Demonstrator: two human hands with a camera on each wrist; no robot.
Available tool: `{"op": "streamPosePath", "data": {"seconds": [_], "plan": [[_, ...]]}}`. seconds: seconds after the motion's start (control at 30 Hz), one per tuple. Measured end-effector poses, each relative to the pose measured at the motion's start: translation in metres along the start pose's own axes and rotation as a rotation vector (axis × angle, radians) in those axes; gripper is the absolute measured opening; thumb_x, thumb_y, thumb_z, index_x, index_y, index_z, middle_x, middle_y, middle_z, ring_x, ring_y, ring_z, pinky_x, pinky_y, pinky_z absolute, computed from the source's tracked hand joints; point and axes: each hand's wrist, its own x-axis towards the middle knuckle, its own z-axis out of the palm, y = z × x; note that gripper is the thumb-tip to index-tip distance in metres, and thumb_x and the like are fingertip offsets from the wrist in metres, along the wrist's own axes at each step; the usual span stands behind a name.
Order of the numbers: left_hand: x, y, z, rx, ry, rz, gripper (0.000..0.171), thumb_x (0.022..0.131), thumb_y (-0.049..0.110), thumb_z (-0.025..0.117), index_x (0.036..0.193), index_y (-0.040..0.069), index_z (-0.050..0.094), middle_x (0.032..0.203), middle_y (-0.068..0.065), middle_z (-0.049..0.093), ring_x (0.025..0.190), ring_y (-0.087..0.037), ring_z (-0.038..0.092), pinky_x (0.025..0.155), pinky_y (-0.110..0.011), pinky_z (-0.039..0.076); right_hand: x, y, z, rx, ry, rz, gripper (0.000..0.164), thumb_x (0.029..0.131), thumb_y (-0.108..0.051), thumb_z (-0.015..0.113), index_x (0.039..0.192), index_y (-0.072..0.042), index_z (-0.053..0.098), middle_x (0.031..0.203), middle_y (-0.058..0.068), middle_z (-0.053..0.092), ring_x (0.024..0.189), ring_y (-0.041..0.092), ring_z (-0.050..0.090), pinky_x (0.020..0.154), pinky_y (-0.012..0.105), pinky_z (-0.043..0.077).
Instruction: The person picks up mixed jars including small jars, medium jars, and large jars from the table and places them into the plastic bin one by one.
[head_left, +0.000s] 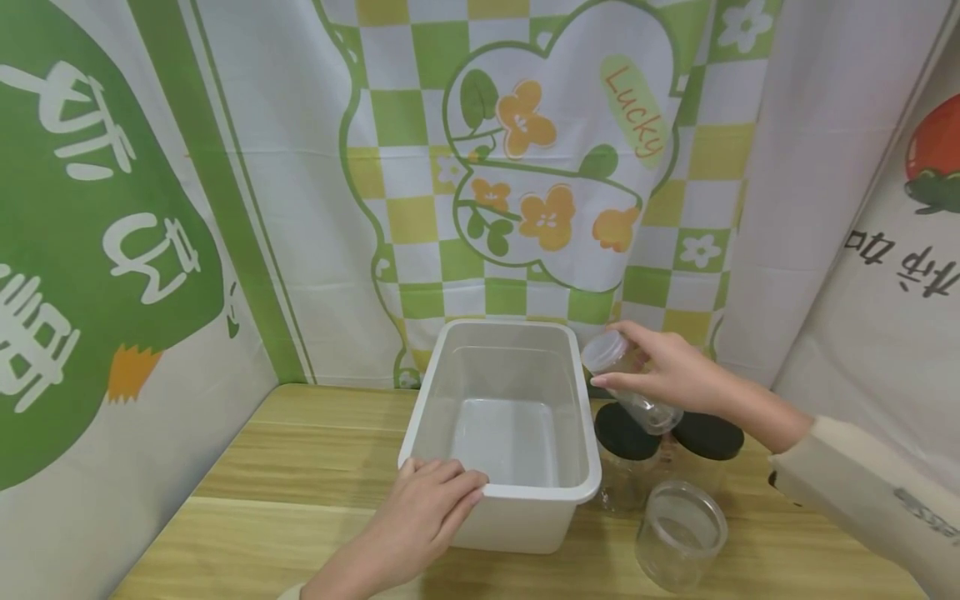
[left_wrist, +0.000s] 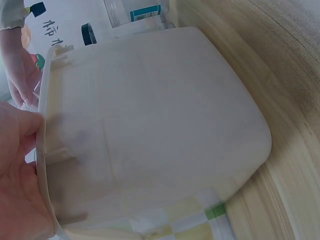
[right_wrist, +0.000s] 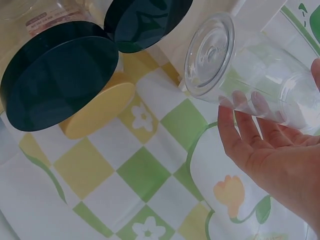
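Observation:
A whitish plastic bin (head_left: 517,533) stands on the wooden table, with nothing inside it. My left hand (head_left: 431,510) grips its near rim, the fingers hooked over the edge; in the left wrist view the bin's outer wall (left_wrist: 155,120) fills most of the picture. Off the bin's right side, my right hand (head_left: 671,373) holds a clear plastic jar (right_wrist: 265,75) with a pale lid (head_left: 604,352). The jar is tilted, its lid towards the bin and its base pointing down to the right, above the black-lidded jars. Fingers of that hand show through its clear wall.
Two clear jars with black lids, one nearer the bin (head_left: 628,433) and one further right (head_left: 708,437), stand beside it. In front of them is a lidless clear jar (head_left: 681,542). A yellow lid (right_wrist: 102,110) shows behind. A patterned cloth (head_left: 420,200) hangs behind the table (head_left: 300,475).

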Motion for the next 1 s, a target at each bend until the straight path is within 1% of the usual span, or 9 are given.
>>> {"op": "streamPosePath", "data": {"seconds": [0.2,0.3,0.4,0.43,0.53,0.63,0.7,0.83,1.0], "plan": [[0.0,0.0,0.0,-0.001,-0.005,-0.002,0.014,0.108,0.021,0.059,0.113,0.023,0.073,0.09,0.016,0.06,0.085,-0.004,0.055,0.081,-0.032,0.036,0.005,-0.004,0.0,-0.025,-0.005,-0.004,0.075,0.096,-0.038,0.079,0.15,0.004,0.046,0.1,0.006,0.068,0.098,0.025,0.073,0.075,0.04,0.057],[0.0,0.0,0.0,-0.004,-0.011,-0.009,0.014,0.108,0.022,0.059,0.113,0.023,0.073,0.09,0.016,0.061,0.086,-0.004,0.055,0.081,-0.032,0.036,0.009,-0.006,0.0,-0.019,-0.016,-0.014,0.074,0.097,-0.036,0.079,0.15,0.003,0.045,0.093,0.004,0.066,0.086,0.021,0.071,0.072,0.039,0.055],[-0.001,0.0,0.0,-0.007,-0.016,-0.013,0.014,0.108,0.022,0.059,0.113,0.023,0.073,0.089,0.017,0.06,0.086,-0.004,0.055,0.081,-0.032,0.036,0.014,-0.008,0.001,-0.01,-0.027,-0.028,0.073,0.097,-0.035,0.079,0.15,0.002,0.046,0.091,0.003,0.068,0.08,0.017,0.067,0.07,0.037,0.053],[-0.001,0.0,0.0,-0.008,-0.017,-0.014,0.014,0.109,0.022,0.059,0.113,0.023,0.073,0.089,0.017,0.06,0.086,-0.004,0.055,0.081,-0.032,0.036,0.015,-0.009,0.001,-0.006,-0.031,-0.03,0.073,0.097,-0.035,0.079,0.15,0.003,0.046,0.092,0.004,0.069,0.08,0.017,0.066,0.07,0.037,0.053],[-0.001,0.0,0.0,-0.01,-0.021,-0.016,0.014,0.109,0.022,0.059,0.113,0.023,0.073,0.089,0.017,0.06,0.085,-0.004,0.055,0.081,-0.032,0.036,0.018,-0.011,0.002,0.001,-0.039,-0.032,0.073,0.097,-0.035,0.079,0.15,0.003,0.046,0.102,0.006,0.073,0.092,0.02,0.071,0.075,0.038,0.056],[0.0,0.0,0.0,-0.015,-0.026,-0.018,0.015,0.109,0.022,0.059,0.114,0.023,0.073,0.09,0.017,0.06,0.086,-0.004,0.055,0.08,-0.032,0.035,0.02,-0.013,0.003,-0.003,-0.049,-0.025,0.074,0.098,-0.036,0.078,0.151,0.004,0.045,0.108,0.012,0.073,0.098,0.025,0.073,0.078,0.041,0.058],[0.0,0.0,0.0,-0.021,-0.032,-0.023,0.015,0.109,0.022,0.058,0.114,0.023,0.073,0.09,0.018,0.061,0.086,-0.004,0.055,0.08,-0.032,0.035,0.022,-0.014,0.003,-0.016,-0.054,-0.022,0.075,0.098,-0.036,0.078,0.152,0.004,0.044,0.109,0.013,0.072,0.096,0.025,0.072,0.078,0.042,0.057],[0.0,0.001,-0.002,-0.036,-0.042,-0.032,0.017,0.11,0.023,0.057,0.116,0.023,0.073,0.091,0.018,0.061,0.088,-0.004,0.055,0.08,-0.031,0.033,0.027,-0.017,0.003,-0.028,-0.067,-0.019,0.076,0.098,-0.038,0.077,0.153,0.003,0.043,0.108,0.012,0.071,0.087,0.018,0.07,0.077,0.04,0.056],[0.0,0.001,-0.002,-0.03,-0.037,-0.027,0.017,0.11,0.022,0.058,0.116,0.023,0.073,0.093,0.017,0.062,0.089,-0.005,0.057,0.08,-0.031,0.033,0.03,-0.022,0.004,-0.025,-0.072,-0.022,0.076,0.098,-0.038,0.078,0.151,0.003,0.044,0.109,0.014,0.07,0.085,0.018,0.069,0.076,0.039,0.055]]}}
